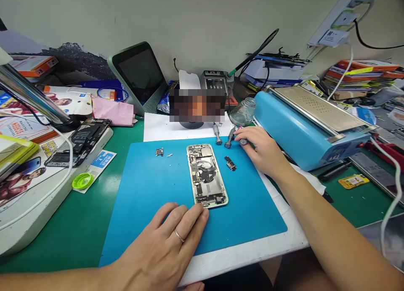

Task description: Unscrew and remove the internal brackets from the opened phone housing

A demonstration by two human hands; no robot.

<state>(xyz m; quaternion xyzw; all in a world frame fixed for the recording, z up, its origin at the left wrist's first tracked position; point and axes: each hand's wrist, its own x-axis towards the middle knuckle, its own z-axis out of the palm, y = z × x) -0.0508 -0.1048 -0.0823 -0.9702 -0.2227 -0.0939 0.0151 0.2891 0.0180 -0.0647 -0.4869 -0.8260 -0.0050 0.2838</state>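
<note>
An opened phone housing (207, 175) with its inner parts showing lies on the blue mat (151, 190). My left hand (176, 236), a ring on one finger, rests palm down with its fingertips at the phone's lower edge; its fingers lie stretched out. My right hand (259, 150) is at the mat's back right, its fingers closed round a grey screwdriver (243, 142). Two more grey screwdrivers, one (217, 134) behind the phone and another (229, 138) beside my fingertips, lie there. A small dark circuit part (230, 163) sits right of the phone, another (159, 152) to its left.
A blue machine (293, 127) with a metal top stands at the right, a glass jar (243, 111) beside it. A tablet-like screen (139, 70) stands behind. At the left are another opened phone (82, 141), a green cap (82, 181) and a lamp post (28, 93).
</note>
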